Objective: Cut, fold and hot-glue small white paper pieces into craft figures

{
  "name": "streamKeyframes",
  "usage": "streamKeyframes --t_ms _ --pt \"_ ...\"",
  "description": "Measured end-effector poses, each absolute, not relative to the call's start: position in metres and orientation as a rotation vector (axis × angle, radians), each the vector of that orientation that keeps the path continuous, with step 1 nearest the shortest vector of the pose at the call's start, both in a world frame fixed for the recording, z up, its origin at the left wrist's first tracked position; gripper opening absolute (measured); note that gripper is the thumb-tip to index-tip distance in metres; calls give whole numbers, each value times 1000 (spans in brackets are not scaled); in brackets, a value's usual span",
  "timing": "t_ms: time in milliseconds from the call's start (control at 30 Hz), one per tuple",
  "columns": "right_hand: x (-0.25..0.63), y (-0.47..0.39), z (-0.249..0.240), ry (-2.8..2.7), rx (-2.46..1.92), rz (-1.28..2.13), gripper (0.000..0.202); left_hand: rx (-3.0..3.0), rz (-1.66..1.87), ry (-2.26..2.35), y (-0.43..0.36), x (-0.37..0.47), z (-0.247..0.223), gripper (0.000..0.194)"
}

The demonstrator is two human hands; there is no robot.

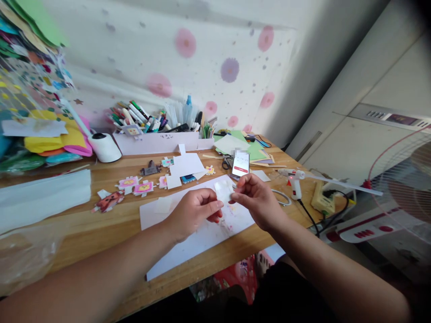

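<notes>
Between my two hands, above the table, is a small white paper piece [223,190]. My left hand [198,208] pinches its left edge between thumb and fingers. On the other side, my right hand [256,197] grips the right edge with thumb and forefinger. Beneath them lies a large white paper sheet [182,251] with coloured smudges. To the left sit several coloured paper cutouts [143,187] with small tabs. Just behind the sheet are blank white paper shapes [186,165].
A hot glue gun [295,184] stands at the right, its cord beside a power strip [323,197]. A phone [241,163] leans behind my right hand. Scissors [226,164] lie near it. At the back is a pen box [155,143]; a fan [407,179] is far right.
</notes>
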State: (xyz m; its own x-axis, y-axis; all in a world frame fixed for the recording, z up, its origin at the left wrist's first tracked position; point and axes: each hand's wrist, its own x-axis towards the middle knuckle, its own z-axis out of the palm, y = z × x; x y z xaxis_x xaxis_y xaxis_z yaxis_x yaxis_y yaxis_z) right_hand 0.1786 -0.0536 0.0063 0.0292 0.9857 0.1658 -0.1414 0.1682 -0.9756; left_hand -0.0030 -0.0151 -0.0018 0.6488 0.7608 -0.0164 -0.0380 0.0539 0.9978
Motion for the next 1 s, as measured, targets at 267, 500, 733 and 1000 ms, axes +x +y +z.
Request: streamKeyframes --t_ms 267,500,733,1000 --pt "185 -49 7 -1278 -1146 1279 30 1361 729 736 -11 -4 -3 20" --pt "183 -40 6 -1372 -1255 1206 31 1332 609 682 -3 -8 -4 26" --pt "183 -33 11 -1637 -1397 1054 20 1381 726 753 -1 -10 8 33" --pt "181 -37 20 -1676 -1003 1178 26 1801 728 1069 -18 -10 25 21"
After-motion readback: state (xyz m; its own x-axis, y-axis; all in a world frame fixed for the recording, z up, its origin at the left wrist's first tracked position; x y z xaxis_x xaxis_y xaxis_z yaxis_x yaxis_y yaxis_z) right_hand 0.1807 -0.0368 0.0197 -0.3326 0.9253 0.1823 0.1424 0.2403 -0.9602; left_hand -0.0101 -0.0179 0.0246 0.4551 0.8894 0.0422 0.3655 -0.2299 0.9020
